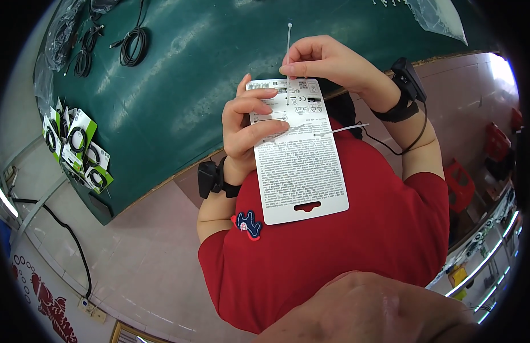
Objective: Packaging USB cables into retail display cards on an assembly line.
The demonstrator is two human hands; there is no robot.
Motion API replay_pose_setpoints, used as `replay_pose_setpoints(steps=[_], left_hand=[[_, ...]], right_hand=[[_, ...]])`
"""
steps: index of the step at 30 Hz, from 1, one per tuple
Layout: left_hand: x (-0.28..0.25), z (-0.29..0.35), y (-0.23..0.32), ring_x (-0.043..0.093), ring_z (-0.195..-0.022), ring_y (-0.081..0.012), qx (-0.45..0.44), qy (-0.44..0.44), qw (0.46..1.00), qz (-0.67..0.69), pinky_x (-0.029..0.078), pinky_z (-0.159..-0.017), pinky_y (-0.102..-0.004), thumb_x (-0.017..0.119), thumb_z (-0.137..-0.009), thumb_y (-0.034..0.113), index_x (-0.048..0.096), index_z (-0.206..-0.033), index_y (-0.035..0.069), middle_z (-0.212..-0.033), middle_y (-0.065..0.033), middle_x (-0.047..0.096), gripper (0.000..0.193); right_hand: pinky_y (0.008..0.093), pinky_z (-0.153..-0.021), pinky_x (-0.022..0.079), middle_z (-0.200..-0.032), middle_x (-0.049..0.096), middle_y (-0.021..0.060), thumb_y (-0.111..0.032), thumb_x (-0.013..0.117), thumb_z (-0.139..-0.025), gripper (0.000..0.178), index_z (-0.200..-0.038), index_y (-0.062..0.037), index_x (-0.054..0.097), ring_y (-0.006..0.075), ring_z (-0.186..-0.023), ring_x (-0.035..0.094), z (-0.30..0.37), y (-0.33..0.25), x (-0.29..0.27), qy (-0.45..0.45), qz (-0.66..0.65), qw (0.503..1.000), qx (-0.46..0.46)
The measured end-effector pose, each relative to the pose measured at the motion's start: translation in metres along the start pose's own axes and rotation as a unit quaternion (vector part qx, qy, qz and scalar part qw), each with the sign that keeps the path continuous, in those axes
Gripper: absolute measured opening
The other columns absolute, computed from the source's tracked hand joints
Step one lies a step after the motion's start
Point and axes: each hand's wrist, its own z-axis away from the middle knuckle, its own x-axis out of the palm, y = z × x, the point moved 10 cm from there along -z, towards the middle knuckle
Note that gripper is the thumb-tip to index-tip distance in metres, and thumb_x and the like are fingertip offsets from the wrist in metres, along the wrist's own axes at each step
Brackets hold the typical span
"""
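A white printed backing card [302, 166] stands tilted before my chest, its text side in view and its hang hole at the lower end. My left hand [247, 123] grips the card's left edge, with fingers across the printed face. At the top edge, my right hand [322, 60] pinches a thin white cable tie [289, 43] between thumb and forefinger; its head points up and its lower part lies over the card. A second white cable tie [350, 128] pokes out from the card's right side. The card's other side is hidden.
On the green table [185, 86], a coiled black cable [133, 47] lies at the far left, with another bundled cable [84, 57] beside it. Several carded cables [76, 143] pile up at the left edge. A clear plastic bag [439, 20] sits far right. Red stools [459, 186] stand behind.
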Motion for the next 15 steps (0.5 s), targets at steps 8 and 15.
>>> replay_pose_setpoints(steps=[8, 15], left_hand=[[0.001, 0.000, 0.001, 0.067, -0.106, -0.0292, 0.008, 0.001, 1.000, -0.003, 0.033, -0.113, -0.0626, 0.092, -0.061, 0.015, 0.073, -0.091, 0.017, -0.099, -0.0034, 0.052, 0.036], [0.002, -0.001, 0.002, 0.067, -0.107, -0.0289, 0.013, 0.000, 1.000, 0.000, 0.034, -0.113, -0.0626, 0.092, -0.061, 0.014, 0.073, -0.094, 0.017, -0.100, -0.0036, 0.053, 0.038]], right_hand=[[0.0225, -0.076, 0.048, -0.089, 0.069, 0.0006, -0.019, 0.072, -0.092, 0.018, -0.094, -0.0021, 0.070, 0.0065, -0.083, 0.061, 0.001, 0.004, 0.004, -0.019, -0.047, 0.998, 0.028], [0.0225, -0.074, 0.047, -0.089, 0.067, -0.0003, -0.019, 0.071, -0.093, 0.017, -0.091, -0.0020, 0.070, 0.0065, -0.083, 0.060, 0.008, 0.003, 0.014, -0.036, -0.060, 0.997, 0.032]])
